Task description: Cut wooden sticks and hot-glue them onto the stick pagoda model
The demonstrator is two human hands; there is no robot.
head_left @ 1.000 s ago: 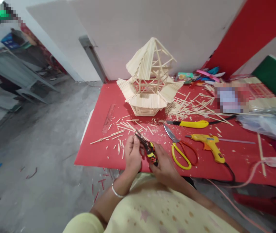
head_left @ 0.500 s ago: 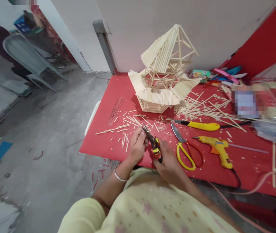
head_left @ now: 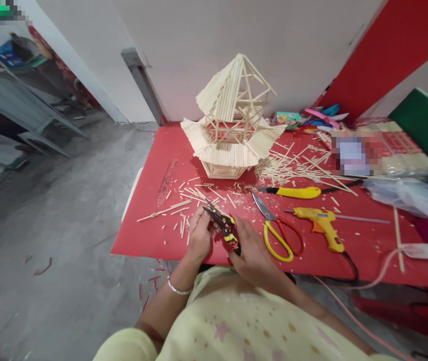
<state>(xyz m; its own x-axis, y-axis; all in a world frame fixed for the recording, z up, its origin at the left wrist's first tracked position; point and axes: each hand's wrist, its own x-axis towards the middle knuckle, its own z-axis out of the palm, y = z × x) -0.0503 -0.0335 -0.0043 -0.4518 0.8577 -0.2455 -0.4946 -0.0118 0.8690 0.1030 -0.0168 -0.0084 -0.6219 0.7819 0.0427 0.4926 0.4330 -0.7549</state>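
Observation:
Near the table's front edge, my right hand (head_left: 250,250) is wrapped round the handles of black, yellow and red snips (head_left: 226,228). The blades point up and left. My left hand (head_left: 199,234) is closed beside the blades, its fingers pressed together; what they hold is too small to name. Behind the hands stands a pagoda-like model (head_left: 229,155) made of thin wooden sticks, its upper roof partly covered. Loose sticks and short offcuts (head_left: 183,205) lie between the model and my hands.
On the red table (head_left: 131,230) lie scissors (head_left: 274,230), a yellow-handled cutter (head_left: 298,192), a yellow glue gun (head_left: 321,223) with its cord, a clear ruler (head_left: 166,181), piled sticks (head_left: 285,168) and a plastic bag (head_left: 405,195). A chair (head_left: 18,105) stands at the far left.
The camera view has shifted, so the table items appear further left. My right hand remains round the snips; the blades now appear spread apart near my left fingers.

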